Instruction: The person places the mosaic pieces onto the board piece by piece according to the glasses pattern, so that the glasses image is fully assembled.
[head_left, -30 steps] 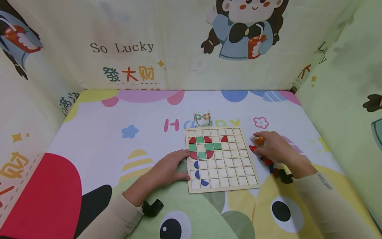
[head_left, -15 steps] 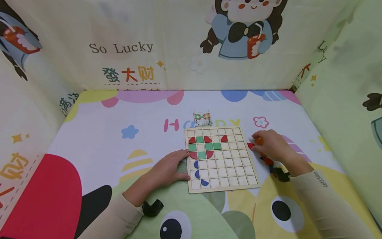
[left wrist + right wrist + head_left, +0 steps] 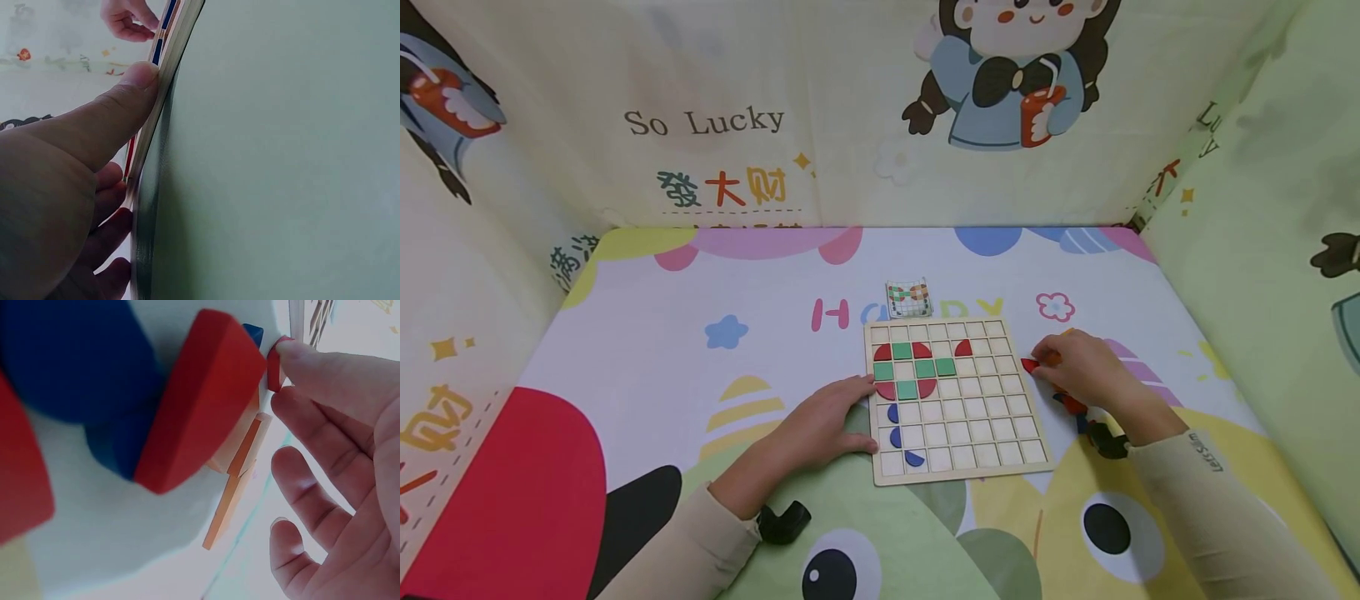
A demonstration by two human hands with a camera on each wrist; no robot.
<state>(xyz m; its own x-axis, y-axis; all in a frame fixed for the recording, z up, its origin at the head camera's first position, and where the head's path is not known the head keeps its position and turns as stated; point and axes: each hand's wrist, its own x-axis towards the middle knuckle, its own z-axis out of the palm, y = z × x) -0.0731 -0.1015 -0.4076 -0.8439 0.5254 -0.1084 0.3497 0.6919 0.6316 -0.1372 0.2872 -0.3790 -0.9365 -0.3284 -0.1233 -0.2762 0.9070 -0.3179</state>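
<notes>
Through the cameras I had the right hand (image 3: 1086, 367) pinching a red block (image 3: 274, 369) between thumb and forefinger, just right of the wooden grid board (image 3: 976, 432) on the bench (image 3: 790, 279), the left hand (image 3: 820, 423), fingers loosely spread, touching the board's left edge

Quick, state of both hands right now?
Left hand: open, thumb and fingers touching the edge of the grid board.
Right hand: closed, pinching a red piece at its fingertips.
</notes>
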